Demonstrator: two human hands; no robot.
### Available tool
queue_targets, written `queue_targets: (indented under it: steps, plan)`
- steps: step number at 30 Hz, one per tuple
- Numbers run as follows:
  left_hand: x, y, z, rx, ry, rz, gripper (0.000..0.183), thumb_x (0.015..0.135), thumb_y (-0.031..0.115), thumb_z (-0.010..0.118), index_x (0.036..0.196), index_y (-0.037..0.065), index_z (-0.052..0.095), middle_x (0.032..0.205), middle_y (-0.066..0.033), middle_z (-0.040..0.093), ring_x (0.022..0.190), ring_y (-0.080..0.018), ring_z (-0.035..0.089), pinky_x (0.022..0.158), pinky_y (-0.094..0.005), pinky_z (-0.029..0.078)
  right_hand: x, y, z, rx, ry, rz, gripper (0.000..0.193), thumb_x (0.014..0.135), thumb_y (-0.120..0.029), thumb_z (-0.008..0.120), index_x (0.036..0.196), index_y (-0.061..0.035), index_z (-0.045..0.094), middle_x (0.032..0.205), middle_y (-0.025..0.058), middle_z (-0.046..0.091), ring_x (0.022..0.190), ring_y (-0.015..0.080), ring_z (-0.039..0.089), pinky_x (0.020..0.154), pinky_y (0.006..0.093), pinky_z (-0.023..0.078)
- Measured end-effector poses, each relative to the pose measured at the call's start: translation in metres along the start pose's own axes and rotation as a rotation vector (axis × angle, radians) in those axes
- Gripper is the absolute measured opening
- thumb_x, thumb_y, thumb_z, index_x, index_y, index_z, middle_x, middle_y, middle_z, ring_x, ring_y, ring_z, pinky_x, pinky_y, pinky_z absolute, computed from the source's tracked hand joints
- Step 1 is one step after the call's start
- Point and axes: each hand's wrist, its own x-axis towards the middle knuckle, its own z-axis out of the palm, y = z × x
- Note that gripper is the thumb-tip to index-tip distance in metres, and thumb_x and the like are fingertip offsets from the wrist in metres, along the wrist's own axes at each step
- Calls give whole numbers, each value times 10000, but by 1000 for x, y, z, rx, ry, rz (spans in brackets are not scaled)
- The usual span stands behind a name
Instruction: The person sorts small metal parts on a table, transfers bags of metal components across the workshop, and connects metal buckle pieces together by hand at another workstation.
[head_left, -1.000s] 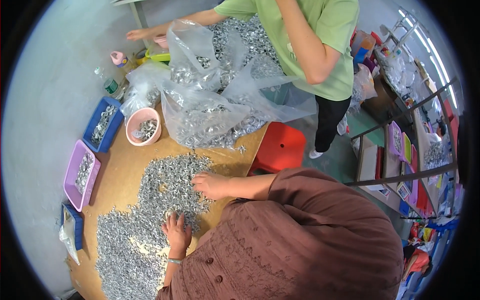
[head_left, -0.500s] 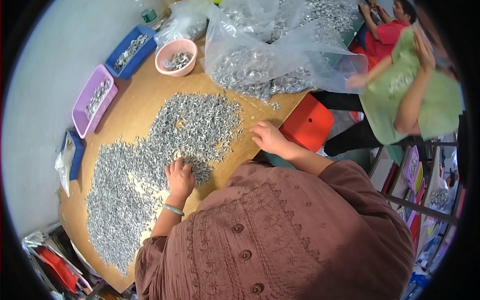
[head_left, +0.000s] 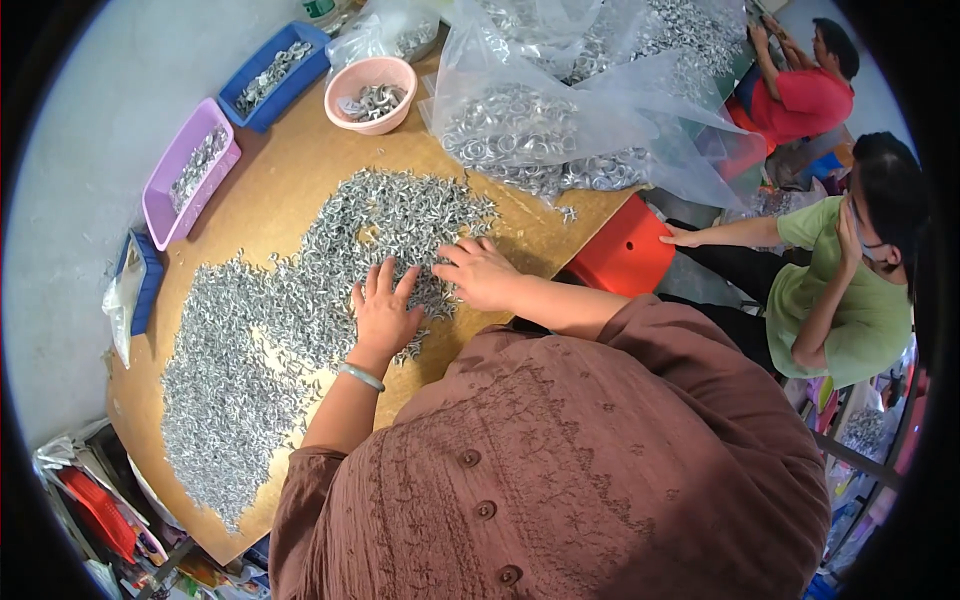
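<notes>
A wide spread of small silver metal pieces point(head_left: 270, 330) covers the brown wooden table point(head_left: 290, 190). My left hand point(head_left: 383, 312) lies flat on the pile with its fingers apart, a pale bangle on the wrist. My right hand point(head_left: 478, 272) rests palm down on the pile's right edge, fingers curled over some pieces; whether it grips any I cannot tell. The two hands sit close together near the table's near right side.
A pink bowl point(head_left: 371, 93), a blue tray point(head_left: 272, 75) and a purple tray point(head_left: 186, 172) hold metal parts at the far side. Clear plastic bags point(head_left: 560, 130) of metal rings lie at the far right. A red stool point(head_left: 625, 250) stands beside a person in green point(head_left: 850, 290).
The view has swung, so the table sits more to the left. My hands have come together on the pile's right part. The person in green is now crouched at the right.
</notes>
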Motion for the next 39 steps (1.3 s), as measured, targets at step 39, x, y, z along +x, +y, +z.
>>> queue_targets:
  steps: [39]
  plan:
    - [-28, -1, 10, -37, 38, -186, 358, 722, 197, 584, 1075, 166, 540, 1307, -141, 314, 1221, -358, 254, 972, -549, 162, 39, 41, -28, -134, -8, -240, 91, 688, -112, 540, 711, -77, 621, 894, 55, 510, 916, 223, 439, 800, 361, 339]
